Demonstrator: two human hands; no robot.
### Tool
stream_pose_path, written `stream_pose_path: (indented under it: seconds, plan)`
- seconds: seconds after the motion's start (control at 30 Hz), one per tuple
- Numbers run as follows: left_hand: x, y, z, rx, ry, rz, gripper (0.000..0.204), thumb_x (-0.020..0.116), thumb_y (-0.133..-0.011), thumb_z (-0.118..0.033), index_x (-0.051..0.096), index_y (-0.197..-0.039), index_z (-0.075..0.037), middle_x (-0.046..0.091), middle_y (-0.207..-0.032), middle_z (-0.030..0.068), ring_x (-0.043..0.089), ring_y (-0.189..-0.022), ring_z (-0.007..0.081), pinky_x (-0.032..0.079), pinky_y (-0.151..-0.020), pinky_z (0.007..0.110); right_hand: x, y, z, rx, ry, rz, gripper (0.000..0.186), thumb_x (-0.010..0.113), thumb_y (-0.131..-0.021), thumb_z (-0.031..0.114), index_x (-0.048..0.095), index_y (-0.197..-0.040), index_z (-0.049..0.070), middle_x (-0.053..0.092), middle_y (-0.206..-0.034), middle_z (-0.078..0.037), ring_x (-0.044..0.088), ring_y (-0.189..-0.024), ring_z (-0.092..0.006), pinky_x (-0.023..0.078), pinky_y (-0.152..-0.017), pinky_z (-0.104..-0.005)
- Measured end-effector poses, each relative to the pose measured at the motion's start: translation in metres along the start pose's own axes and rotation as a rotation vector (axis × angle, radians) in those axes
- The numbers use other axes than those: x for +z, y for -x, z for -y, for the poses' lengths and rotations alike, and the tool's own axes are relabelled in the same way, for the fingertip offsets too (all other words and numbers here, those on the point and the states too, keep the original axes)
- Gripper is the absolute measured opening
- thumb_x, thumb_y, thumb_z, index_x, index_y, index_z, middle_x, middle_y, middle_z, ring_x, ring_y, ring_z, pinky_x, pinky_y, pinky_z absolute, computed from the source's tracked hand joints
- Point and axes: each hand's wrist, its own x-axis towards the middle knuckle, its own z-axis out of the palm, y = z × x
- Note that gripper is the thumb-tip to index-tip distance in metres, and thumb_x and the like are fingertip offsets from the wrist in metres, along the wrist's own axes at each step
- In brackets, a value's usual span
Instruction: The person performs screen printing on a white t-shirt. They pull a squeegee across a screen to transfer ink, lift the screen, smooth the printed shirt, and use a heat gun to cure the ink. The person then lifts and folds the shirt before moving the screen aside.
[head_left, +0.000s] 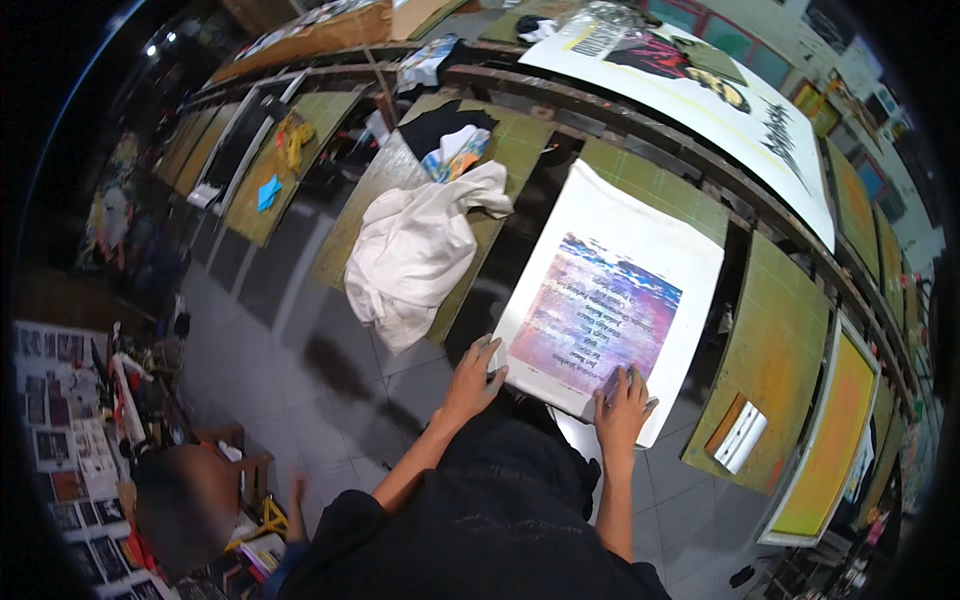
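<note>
A white fabric piece (680, 290) lies on a green board, printed with a purple, pink and blue cloudy design with dark lettering. My left hand (478, 375) grips its near left edge, fingers bent over it. My right hand (625, 400) rests on the lower right of the print, fingers curled round something dark that I cannot make out. A crumpled white cloth (415, 250) lies on the board to the left, near a black garment (425, 128) with a colourful patch.
Boards (760, 330) line wooden rails. A squeegee-like tool (742, 435) lies on the right board beside a yellow framed screen (820, 430). A large printed white sheet (770, 190) is beyond, a blue scrap (268, 192) at left. Another person (180, 510) is at lower left, near the cluttered side.
</note>
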Motion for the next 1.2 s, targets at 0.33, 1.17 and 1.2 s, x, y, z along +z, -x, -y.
stream_pose_path:
  seconds: [0.33, 1.17, 1.2]
  plan:
    - [0.024, -0.001, 0.026, 0.073, -0.054, -0.187, 0.045, 0.072, -0.095, -0.019, 0.062, -0.135, -0.003, 0.061, -0.132, 0.0213, 0.061, -0.120, 0.0421, 0.050, -0.102, 0.045, -0.022, -0.039, -0.005, -0.079, 0.071, 0.091, 0.038, 0.071, -0.094, 0.034, 0.070, -0.123, 0.010, 0.058, -0.140, -0.016, 0.053, -0.132, -0.0397, 0.025, -0.117, -0.0722]
    - [-0.303, -0.149, 0.111, -0.108, 0.570, -0.716, 0.070, 0.056, -0.107, -0.005, 0.021, -0.167, -0.009, 0.077, -0.108, 0.0170, 0.074, -0.099, 0.0176, 0.057, -0.089, 0.031, -0.010, -0.078, 0.073, 0.349, 0.336, 0.311, 0.071, 0.067, -0.095, 0.050, 0.051, -0.144, 0.001, 0.052, -0.145, -0.027, 0.053, -0.134, -0.0442, 0.033, -0.114, -0.0696]
    - [-0.321, -0.160, 0.135, -0.141, 0.566, -0.734, 0.071, 0.056, -0.107, -0.005, 0.020, -0.167, -0.011, 0.078, -0.106, 0.0160, 0.075, -0.098, 0.0174, 0.058, -0.089, 0.031, -0.004, -0.072, 0.097, 0.378, 0.340, 0.220, 0.078, 0.068, -0.095, 0.049, 0.042, -0.152, 0.002, 0.047, -0.151, -0.028, 0.050, -0.138, -0.0449, 0.032, -0.114, -0.0703]
